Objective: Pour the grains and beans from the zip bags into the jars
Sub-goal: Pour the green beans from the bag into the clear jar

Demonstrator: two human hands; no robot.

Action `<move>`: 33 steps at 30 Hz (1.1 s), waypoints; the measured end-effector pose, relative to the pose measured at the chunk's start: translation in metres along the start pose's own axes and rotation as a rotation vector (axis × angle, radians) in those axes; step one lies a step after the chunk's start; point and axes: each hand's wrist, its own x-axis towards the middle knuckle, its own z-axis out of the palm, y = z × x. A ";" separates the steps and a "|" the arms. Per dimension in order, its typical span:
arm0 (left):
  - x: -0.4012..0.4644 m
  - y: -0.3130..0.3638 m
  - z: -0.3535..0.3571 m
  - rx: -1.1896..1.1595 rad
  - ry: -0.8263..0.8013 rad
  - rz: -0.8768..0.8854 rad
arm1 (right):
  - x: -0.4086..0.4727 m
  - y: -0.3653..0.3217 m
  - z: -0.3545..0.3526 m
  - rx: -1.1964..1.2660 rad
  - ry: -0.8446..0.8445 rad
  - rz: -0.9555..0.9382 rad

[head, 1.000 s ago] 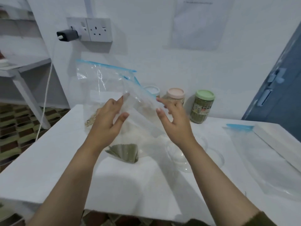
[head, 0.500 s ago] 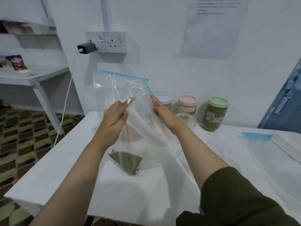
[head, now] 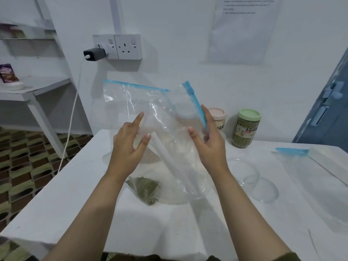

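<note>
I hold a clear zip bag (head: 169, 117) with a blue zip strip above the white table (head: 56, 194). My left hand (head: 128, 147) pinches its left side, my right hand (head: 211, 146) grips its right side by the blue strip. A second clear bag (head: 122, 98) stands behind, leaning at the wall. A bag corner with green beans (head: 145, 189) lies on the table under my hands. At the wall stand a pink-lidded jar (head: 218, 119) with pale grains and a green-lidded jar (head: 244, 130) with green beans. An open glass jar (head: 246, 172) lies on its side at right.
An empty zip bag (head: 310, 185) and a white box (head: 331, 161) lie at the table's right. A glass lid (head: 265, 191) rests by the lying jar. A socket with a charger (head: 94, 53) is on the wall, its cable hanging left. A shelf (head: 28, 89) stands left, a blue door (head: 327, 110) right.
The bag's blue zip edge has swung up and over to the right side, by my right hand. Both hands shifted apart along the bag. The view rose a little.
</note>
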 end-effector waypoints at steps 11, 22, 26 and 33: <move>-0.068 -0.055 0.024 0.312 0.097 -0.228 | -0.025 -0.012 -0.024 -0.297 0.145 -0.125; -0.058 -0.037 0.040 -0.132 0.109 -0.481 | -0.034 -0.017 -0.030 -0.342 0.241 -0.157; -0.033 -0.030 0.033 -0.155 0.210 -0.411 | -0.036 -0.019 -0.043 -0.326 0.257 -0.142; -0.007 -0.023 0.027 -0.254 0.306 -0.283 | -0.038 -0.025 -0.065 -0.527 0.176 -0.184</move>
